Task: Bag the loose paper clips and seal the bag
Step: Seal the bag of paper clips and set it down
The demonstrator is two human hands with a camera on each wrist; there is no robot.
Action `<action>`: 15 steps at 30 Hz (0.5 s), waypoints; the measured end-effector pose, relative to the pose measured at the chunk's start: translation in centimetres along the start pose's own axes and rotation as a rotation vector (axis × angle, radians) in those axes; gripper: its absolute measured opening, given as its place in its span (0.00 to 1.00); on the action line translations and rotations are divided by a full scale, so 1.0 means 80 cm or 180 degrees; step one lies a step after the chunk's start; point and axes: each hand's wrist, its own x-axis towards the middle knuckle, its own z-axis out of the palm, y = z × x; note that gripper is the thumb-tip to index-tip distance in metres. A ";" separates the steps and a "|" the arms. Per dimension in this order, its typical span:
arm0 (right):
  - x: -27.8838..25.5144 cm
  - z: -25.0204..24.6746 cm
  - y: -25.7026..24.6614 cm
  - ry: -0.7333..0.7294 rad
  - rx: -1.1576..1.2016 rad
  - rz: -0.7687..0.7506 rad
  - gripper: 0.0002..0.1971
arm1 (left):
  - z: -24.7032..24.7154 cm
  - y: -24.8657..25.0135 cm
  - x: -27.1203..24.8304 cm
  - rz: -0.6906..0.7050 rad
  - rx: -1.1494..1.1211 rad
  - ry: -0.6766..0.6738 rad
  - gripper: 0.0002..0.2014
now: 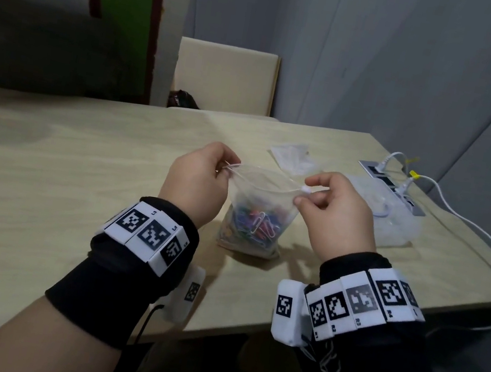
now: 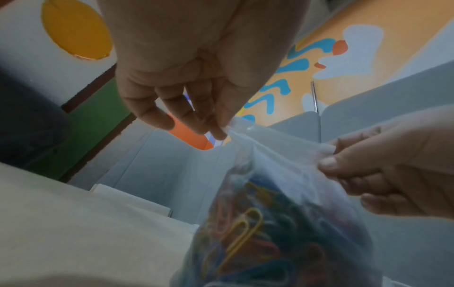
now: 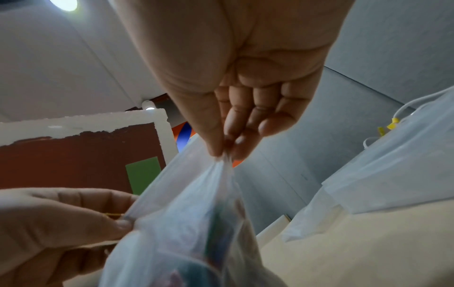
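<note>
The bag (image 1: 254, 210) stands on the worktop (image 1: 41, 182), its open mouth stretched sideways between left hand (image 1: 198, 177) and right hand (image 1: 337, 208), each pinching one end

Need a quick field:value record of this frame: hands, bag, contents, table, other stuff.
left hand: pinches bag's left top corner
right hand: pinches bag's right top corner at the white slider
bag: clear, upright, bottom on the table, mouth open
paper clips: coloured, inside the bag
table: light wood
other: more clear plastic bags, white cables at right
</note>
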 end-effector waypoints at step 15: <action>-0.010 -0.004 -0.018 0.0090 0.0100 -0.0486 0.14 | 0.006 0.059 -0.006 0.1219 0.1014 -0.0489 0.09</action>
